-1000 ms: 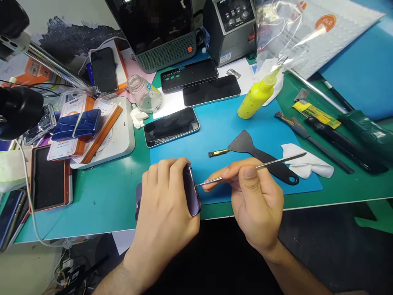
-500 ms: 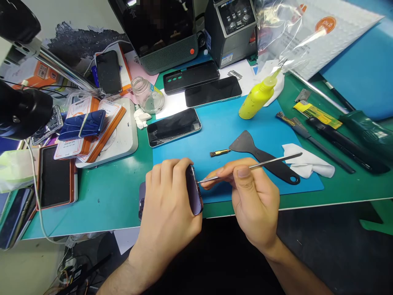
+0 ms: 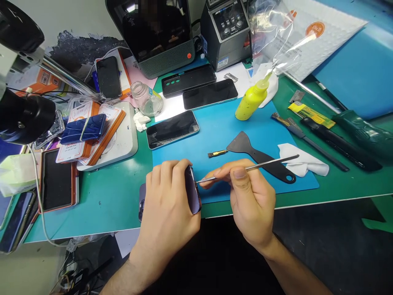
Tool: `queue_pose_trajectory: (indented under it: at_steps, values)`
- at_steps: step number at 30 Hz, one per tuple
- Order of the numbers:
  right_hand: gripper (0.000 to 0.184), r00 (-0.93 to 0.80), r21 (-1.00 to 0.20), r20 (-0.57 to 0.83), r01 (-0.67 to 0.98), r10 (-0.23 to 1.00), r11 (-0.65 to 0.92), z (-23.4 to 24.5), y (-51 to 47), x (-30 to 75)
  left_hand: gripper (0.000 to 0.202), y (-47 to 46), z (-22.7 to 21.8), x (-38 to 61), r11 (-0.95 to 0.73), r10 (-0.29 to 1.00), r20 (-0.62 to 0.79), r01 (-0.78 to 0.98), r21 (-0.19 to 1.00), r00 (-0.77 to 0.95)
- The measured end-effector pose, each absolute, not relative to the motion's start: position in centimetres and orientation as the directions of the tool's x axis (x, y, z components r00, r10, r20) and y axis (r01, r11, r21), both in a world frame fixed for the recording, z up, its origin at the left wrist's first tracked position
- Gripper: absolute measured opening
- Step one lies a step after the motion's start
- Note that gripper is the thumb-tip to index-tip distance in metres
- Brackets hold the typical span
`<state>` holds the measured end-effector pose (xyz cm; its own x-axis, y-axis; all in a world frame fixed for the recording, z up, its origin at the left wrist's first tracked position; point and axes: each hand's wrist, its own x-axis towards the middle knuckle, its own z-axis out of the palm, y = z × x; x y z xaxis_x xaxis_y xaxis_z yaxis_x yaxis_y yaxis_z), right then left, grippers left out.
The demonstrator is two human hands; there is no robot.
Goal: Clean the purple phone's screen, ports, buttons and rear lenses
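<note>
My left hand [image 3: 168, 200] is closed around a dark purple smartphone [image 3: 193, 191], which is tilted with one short edge toward the right. Between the thumb and fingers of my right hand [image 3: 250, 196] is a slim metal tool [image 3: 270, 162], like a spudger or pick. Its tip meets the phone's edge; the exact contact point is too small to make out. Beyond my hands on the blue mat [image 3: 211, 127] lie a black plastic scraper [image 3: 260, 157], a small brush head [image 3: 217, 153] and another smartphone [image 3: 172, 129] with a dark screen.
A yellow squeeze bottle [image 3: 251, 100] with a needle tip stands at the mat's back. Right of it lie a brush [image 3: 310, 141], a green-handled screwdriver [image 3: 362, 130] and a white cloth [image 3: 303, 160]. A glass jar [image 3: 147, 99] and stacked boxes [image 3: 89, 139] stand left.
The whole view has shifted slightly. My left hand still holds the phone, and the metal tool stays at its edge with almost no movement.
</note>
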<state>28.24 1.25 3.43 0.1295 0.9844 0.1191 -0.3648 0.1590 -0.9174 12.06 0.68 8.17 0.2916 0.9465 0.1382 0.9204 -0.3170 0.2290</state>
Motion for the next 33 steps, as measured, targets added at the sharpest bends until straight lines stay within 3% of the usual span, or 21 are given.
queue_pose_trajectory:
  at_steps: [33]
  values:
    - [0.032,0.090,-0.906,0.069,-0.411,0.994,0.100,3.76,1.44,28.43,0.061,0.65,8.41,11.83,-0.317,0.948,0.113,0.915,0.250,0.297]
